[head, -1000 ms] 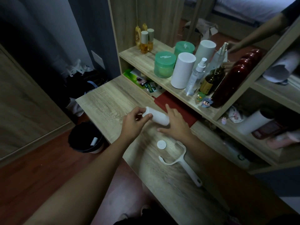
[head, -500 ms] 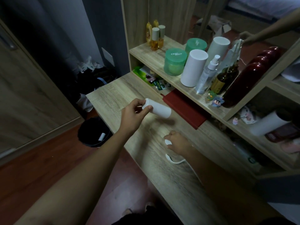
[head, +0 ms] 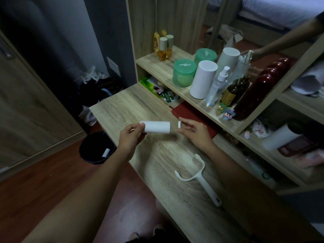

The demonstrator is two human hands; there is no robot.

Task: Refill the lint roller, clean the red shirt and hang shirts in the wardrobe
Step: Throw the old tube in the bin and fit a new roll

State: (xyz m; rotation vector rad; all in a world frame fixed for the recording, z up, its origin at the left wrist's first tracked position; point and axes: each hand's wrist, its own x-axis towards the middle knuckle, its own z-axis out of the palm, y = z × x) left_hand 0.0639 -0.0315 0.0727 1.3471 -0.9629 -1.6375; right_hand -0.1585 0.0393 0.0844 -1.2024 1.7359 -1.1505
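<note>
My left hand (head: 130, 138) holds a white lint roll refill (head: 156, 126) by its left end, level above the wooden desk (head: 122, 109). My right hand (head: 196, 132) pinches a small white round end cap (head: 179, 124) just off the roll's right end, a small gap between them. The white lint roller handle (head: 199, 176), its fork bare, lies on the desk below my right hand. A red flat item (head: 185, 111) lies under the shelf edge.
A black bin (head: 96, 149) with a used roll inside stands on the floor left of the desk. The shelf (head: 157, 65) carries green jars, white cylinders, a spray bottle, glass bottles and a dark red case. A mirror behind reflects an arm.
My right hand went down to the desk, picked up the white cap beside the handle, and has risen to the roll's right end. My left hand lifted and levelled the roll.
</note>
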